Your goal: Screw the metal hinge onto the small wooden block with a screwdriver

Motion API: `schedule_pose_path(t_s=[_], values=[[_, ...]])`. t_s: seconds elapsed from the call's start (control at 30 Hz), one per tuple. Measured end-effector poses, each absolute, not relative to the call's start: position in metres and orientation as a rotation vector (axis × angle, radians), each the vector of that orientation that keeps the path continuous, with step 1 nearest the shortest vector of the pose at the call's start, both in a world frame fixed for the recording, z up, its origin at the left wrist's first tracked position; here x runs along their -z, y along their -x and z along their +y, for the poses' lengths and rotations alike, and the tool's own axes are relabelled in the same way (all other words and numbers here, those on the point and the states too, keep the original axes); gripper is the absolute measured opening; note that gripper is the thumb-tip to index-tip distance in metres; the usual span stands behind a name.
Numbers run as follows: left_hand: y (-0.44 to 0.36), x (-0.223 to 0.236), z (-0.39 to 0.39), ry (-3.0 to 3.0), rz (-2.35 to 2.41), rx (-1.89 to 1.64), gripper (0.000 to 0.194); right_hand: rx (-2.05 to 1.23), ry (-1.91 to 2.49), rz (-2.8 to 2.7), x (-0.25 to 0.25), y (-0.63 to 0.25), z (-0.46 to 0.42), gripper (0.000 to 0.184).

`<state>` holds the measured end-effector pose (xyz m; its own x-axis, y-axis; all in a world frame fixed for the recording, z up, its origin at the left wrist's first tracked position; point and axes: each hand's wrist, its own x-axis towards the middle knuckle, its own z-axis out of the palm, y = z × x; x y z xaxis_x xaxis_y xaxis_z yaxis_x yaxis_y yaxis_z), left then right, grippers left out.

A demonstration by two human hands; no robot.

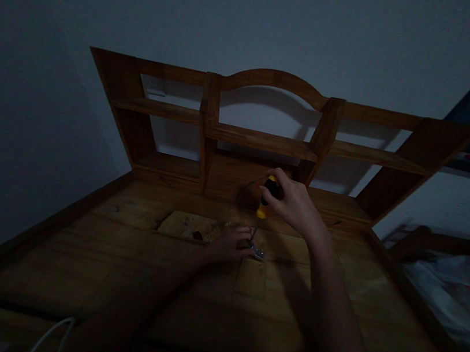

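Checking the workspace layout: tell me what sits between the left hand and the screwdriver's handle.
In the head view, only the screwdriver's thin shaft, running down to a small metal bracket beside the left hand.

Both bare forearms reach away from the body toward the far middle, converging there. The right hand (296,205) is raised, wrist cocked, its fingers curled shut in a fist-like grip with the knuckles turned left and the thumb on the near side. The left hand (229,244) lies lower and just nearer, palm down and flat, fingers pointing right, fingertips directly beneath the right hand. The left forearm sits in deep shadow; the right catches more light.
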<state>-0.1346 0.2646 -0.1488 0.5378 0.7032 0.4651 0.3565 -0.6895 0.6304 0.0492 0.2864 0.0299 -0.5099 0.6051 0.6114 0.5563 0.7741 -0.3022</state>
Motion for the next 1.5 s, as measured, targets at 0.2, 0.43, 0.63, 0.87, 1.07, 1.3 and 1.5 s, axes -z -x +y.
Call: schedule_pose_path(t_s=[0.2,0.43,0.63,0.87,1.07,1.3,1.5], values=[[0.135,0.153,0.269,-2.311,0.839,-1.004,0.021,-0.089,0.865,-2.226,-0.035,-0.057,0.288,0.026],[0.136,0.158,0.273,-2.330,0.833,-1.046,0.021,-0.116,0.871,-2.279,-0.033,-0.056,0.288,0.021],[0.136,0.159,0.275,-2.334,0.829,-1.038,0.020,-0.090,0.859,-2.306,-0.033,-0.054,0.286,0.020],[0.135,0.160,0.274,-2.312,0.850,-1.036,0.019,-0.009,0.909,-2.371,-0.042,-0.051,0.270,0.022],[0.147,0.162,0.277,-2.443,0.980,-0.913,0.058,-0.093,0.860,-2.394,-0.043,-0.051,0.264,0.023],[0.175,0.162,0.287,-2.541,1.029,-0.742,0.081,-0.010,0.936,-2.373,-0.040,-0.051,0.267,0.035],[0.184,0.154,0.283,-2.525,1.044,-0.702,0.071,-0.089,0.859,-2.393,-0.041,-0.053,0.267,0.040]])
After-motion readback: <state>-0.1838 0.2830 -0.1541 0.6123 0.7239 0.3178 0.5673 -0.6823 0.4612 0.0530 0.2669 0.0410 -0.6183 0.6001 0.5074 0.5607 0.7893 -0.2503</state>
